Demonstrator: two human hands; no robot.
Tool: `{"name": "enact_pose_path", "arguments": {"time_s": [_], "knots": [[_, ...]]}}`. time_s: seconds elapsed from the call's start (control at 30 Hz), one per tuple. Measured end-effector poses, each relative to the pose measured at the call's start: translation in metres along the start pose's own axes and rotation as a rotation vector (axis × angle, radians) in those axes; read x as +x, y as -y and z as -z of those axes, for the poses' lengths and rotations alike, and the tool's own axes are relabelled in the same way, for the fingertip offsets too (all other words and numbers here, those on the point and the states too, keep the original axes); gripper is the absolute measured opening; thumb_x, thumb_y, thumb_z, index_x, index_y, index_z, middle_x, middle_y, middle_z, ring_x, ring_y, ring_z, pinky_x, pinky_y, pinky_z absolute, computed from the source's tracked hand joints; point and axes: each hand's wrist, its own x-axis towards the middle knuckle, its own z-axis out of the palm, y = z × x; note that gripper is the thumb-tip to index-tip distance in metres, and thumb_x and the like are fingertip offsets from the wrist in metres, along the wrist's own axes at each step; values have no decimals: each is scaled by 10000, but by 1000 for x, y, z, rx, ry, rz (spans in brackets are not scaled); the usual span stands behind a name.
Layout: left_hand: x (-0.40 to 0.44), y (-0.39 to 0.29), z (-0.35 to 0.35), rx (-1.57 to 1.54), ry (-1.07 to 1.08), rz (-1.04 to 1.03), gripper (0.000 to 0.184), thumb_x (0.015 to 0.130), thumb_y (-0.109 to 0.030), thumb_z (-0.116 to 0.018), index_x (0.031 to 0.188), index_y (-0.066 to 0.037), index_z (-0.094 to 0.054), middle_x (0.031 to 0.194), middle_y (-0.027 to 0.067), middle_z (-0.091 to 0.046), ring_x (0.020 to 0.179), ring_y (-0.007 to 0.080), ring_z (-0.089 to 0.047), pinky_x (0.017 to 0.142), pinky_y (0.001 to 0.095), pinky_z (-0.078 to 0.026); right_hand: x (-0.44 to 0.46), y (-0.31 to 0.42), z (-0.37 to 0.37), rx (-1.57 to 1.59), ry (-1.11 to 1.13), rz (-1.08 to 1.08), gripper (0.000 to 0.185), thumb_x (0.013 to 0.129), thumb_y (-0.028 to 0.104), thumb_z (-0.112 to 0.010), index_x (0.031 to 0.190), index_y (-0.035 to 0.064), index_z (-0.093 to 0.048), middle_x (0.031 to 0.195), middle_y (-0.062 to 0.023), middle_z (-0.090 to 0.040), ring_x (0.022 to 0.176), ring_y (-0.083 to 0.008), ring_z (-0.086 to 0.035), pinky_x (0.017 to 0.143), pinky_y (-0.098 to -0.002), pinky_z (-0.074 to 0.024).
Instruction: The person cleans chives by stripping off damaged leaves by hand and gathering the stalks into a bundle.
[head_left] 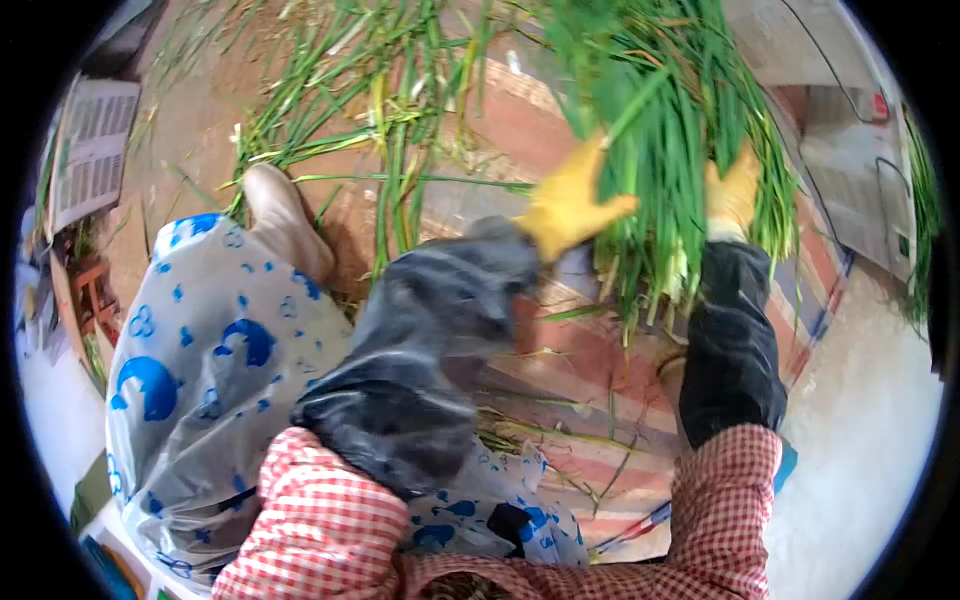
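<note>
Striped sheet (640, 385) at bottom. Green leafy bundle (665, 160) nr its R edge: prob. light, bendy, maybe slick, easily bruised; best gripped round the pale, firmer stalk ends (676, 268). Loose stalks (398, 130) strewn L of it. L hand (568, 200), gloved, spread w/ thumb out at bundle's L side, nothing clearly held; R hand (736, 190) in its R side, partly hidden, can't tell grip.

Left hand (572, 200) blurred; right hand (735, 190) partly hidden by stalks (672, 150).
</note>
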Motion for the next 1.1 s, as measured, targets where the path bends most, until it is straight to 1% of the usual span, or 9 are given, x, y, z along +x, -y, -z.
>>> {"name": "enact_pose_path", "arguments": {"time_s": [0.13, 0.33, 0.37, 0.43, 0.5, 0.63, 0.77, 0.9, 1.1], "knots": [[-70, 58, 52, 376, -169, 76, 568, 782, -243, -570, 1278, -12, -420, 1255, 210, -479, 1154, 359, -458, 987, 412, -351, -3, 6, 4, -3, 0, 2, 793, 700, 313, -669, 1362, 107, -284, 1311, -218, -381, 1156, -372, -439, 947, -418, -403], [-171, 106, 161, 889, -274, 296, 510, 859, -224, -442, 1320, -13, -386, 1369, 229, -348, 1255, 375, -339, 1049, 394, -280, -13, 9, 46, 186, 365, -34, 865, 710, 442, -652, 1401, 96, -263, 1399, -244, -284, 1281, -366, -318, 1030, -382, -320], [-165, 105, 157, 826, -331, 432, 522, 842, -244, -448, 1302, -1, -402, 1356, 261, -340, 1221, 391, -361, 1025, 392, -305, -20, 10, 60, 253, 501, 19, 886, 696, 462, -666, 1402, 97, -272, 1411, -251, -265, 1299, -362, -297, 1038, -373, -310], [-142, 127, 153, 309, -384, 816, 544, 811, -253, -465, 1292, -4, -414, 1283, 276, -419, 1124, 368, -457, 971, 375, -354, -54, 19, 103, 159, 197, 123, 798, 683, 473, -678, 1326, 84, -411, 1364, -250, -353, 1229, -354, -406, 987, -369, -364], [-132, 110, 133, -39, -438, 775, 526, 800, -221, -472, 1270, 13, -435, 1216, 259, -486, 1049, 339, -510, 932, 359, -379, -102, 48, 150, 161, 11, -111, 577, 733, 461, -628, 1141, 57, -575, 1193, -233, -532, 1074, -358, -539, 897, -388, -425], [-141, 20, 88, 50, -688, 591, 510, 800, -184, -503, 1249, 53, -448, 1171, 237, -543, 1041, 319, -547, 913, 343, -397, -203, 94, 144, -42, 638, -304, 546, 765, 558, -514, 954, 67, -662, 947, -184, -651, 887, -360, -621, 796, -397, -470], [-198, -8, 75, -258, -562, 691, 417, 815, -189, -526, 1147, 63, -502, 1048, 218, -601, 994, 295, -574, 867, 360, -429, -268, 106, 78, -47, 677, -297, 472, 838, 466, -475, 868, 27, -646, 849, -185, -648, 740, -303, -628, 683, -388, -481], [-226, -4, 97, -631, -276, 932, 414, 852, -290, -536, 1151, -4, -534, 1126, 144, -588, 981, 235, -570, 833, 340, -426, -300, 142, 56, 1109, 916, -834, 268, 886, 315, -523, 861, 58, -596, 596, -11, -522, 446, -87, -438, 394, -232, -348], [-222, -18, 128, -1214, 57, 968, 464, 881, -396, -506, 1135, -10, -535, 1040, 154, -630, 899, 250, -604, 853, 380, -441, -335, 224, 135, 1154, 1062, -556, 229, 901, 300, -503, 876, 91, -595, 658, 17, -560, 473, -75, -400, 444, -227, -342]]}}
